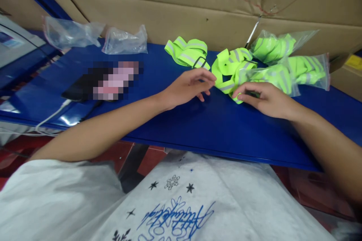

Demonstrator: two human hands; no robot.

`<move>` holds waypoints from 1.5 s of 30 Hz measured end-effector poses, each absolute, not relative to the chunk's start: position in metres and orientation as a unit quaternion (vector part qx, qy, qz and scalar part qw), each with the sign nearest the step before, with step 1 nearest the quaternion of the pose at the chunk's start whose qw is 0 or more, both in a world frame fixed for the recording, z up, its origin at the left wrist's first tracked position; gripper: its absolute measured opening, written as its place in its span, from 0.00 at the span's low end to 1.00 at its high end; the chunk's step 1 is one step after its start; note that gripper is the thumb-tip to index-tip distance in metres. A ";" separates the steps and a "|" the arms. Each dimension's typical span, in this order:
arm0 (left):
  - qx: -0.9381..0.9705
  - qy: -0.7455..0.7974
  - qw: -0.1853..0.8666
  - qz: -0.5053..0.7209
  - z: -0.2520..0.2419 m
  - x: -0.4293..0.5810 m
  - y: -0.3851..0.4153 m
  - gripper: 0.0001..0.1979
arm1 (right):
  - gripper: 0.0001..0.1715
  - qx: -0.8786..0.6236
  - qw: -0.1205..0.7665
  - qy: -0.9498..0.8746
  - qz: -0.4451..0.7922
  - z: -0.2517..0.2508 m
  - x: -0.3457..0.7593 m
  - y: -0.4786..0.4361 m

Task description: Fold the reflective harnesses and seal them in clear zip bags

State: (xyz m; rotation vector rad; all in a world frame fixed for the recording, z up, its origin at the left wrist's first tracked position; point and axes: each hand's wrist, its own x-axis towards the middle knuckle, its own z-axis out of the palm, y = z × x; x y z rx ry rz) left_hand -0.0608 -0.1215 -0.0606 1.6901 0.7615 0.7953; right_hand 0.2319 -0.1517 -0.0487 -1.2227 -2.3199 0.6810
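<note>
While left fingers (207, 73) curl empty, right fingers (248, 86) partly hide a strap (225, 87), grip unclear.

One head-worn camera looks forward and down — near the table (181, 131).

straps (232, 67): neon yellow-green, grey stripes | table (198, 128): blue | cardboard (169, 13): brown | garment (220, 199): whitish, blue-and-black snowflake print

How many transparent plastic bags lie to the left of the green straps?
2: one bag at the blue table's back left, a second bag just right of it, nearer the green straps. Others may be hidden.
</note>
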 end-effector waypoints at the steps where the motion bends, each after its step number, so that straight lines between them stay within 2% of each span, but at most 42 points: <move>1: 0.722 0.329 0.491 0.360 -0.062 -0.063 -0.118 0.18 | 0.17 -0.415 0.202 -0.839 0.287 -0.044 0.229 -0.156; 4: 0.815 0.304 0.335 0.363 -0.065 -0.069 -0.114 0.28 | 0.18 -0.333 0.130 -0.853 0.379 -0.033 0.221 -0.168; 6: 0.879 0.262 0.255 0.305 -0.065 -0.071 -0.116 0.35 | 0.17 -0.319 0.139 -0.858 0.377 -0.029 0.218 -0.173; 9: 0.928 0.217 0.222 0.205 -0.063 -0.072 -0.122 0.44 | 0.18 -0.374 0.225 -0.876 0.203 -0.033 0.217 -0.174; 11: 0.940 0.215 0.209 0.161 -0.063 -0.072 -0.124 0.47 | 0.22 -0.392 0.219 -0.892 0.046 -0.039 0.218 -0.172; 13: 0.948 0.222 0.182 0.138 -0.064 -0.073 -0.123 0.47 | 0.24 -0.392 0.173 -0.903 -0.044 -0.045 0.220 -0.169; 15: 0.952 0.227 0.155 0.137 -0.064 -0.073 -0.121 0.43 | 0.25 -0.402 0.154 -0.899 -0.075 -0.048 0.221 -0.167; 22: 0.960 0.218 0.075 0.157 -0.066 -0.073 -0.114 0.26 | 0.25 -0.466 0.215 -0.843 -0.162 -0.043 0.232 -0.162; 25: 0.962 0.226 0.045 0.143 -0.064 -0.073 -0.115 0.23 | 0.23 -0.504 0.231 -0.815 -0.169 -0.042 0.240 -0.156; 29: 0.947 0.261 0.041 0.181 -0.058 -0.075 -0.118 0.15 | 0.23 -0.511 0.169 -0.830 -0.147 -0.047 0.240 -0.154; 31: 0.913 0.299 0.081 0.265 -0.053 -0.077 -0.118 0.22 | 0.22 -0.497 0.139 -0.844 -0.148 -0.054 0.235 -0.156; 34: 0.840 0.367 0.107 0.387 -0.048 -0.080 -0.116 0.31 | 0.28 -0.460 0.114 -0.868 -0.146 -0.064 0.227 -0.159; 37: 0.812 0.388 0.052 0.433 -0.045 -0.080 -0.114 0.27 | 0.34 -0.426 0.120 -0.886 -0.136 -0.069 0.221 -0.162; 40: 0.837 0.364 0.030 0.407 -0.048 -0.076 -0.117 0.21 | 0.37 -0.406 0.134 -0.896 -0.119 -0.069 0.219 -0.163; 45: 0.919 0.301 0.073 0.244 -0.060 -0.071 -0.125 0.39 | 0.38 -0.369 0.139 -0.916 -0.070 -0.068 0.217 -0.166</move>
